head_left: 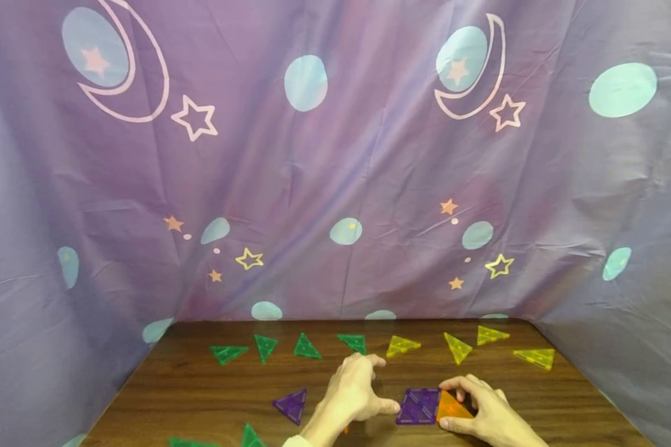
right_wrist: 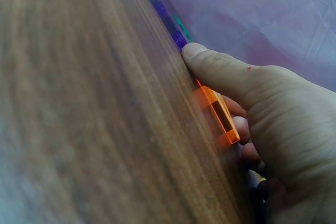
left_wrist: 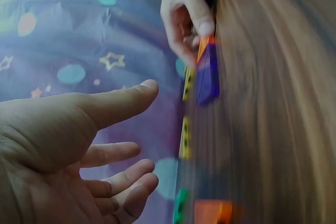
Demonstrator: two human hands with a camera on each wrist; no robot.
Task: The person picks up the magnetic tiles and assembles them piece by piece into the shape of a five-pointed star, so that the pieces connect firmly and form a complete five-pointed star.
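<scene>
My right hand (head_left: 489,413) pinches an orange triangular tile (head_left: 451,406) between thumb and fingers, flat on the table. The tile's long side lies against the right edge of a purple square (head_left: 418,406) with diagonal lines across it. In the right wrist view the orange tile (right_wrist: 223,116) stays within the curve of the right hand (right_wrist: 273,108). My left hand (head_left: 349,388) is over the table left of the purple square, its thumb tip close to that square's left edge. Seen from the left wrist, the left hand (left_wrist: 79,140) has its fingers spread, holding nothing.
A loose purple triangle (head_left: 292,406) lies left of the left hand. Green triangles (head_left: 265,347) and yellow triangles (head_left: 458,348) form a row at the back. More green pieces (head_left: 251,436) lie at the front left. Patterned purple cloth (head_left: 335,186) hangs behind the wooden table (head_left: 201,391).
</scene>
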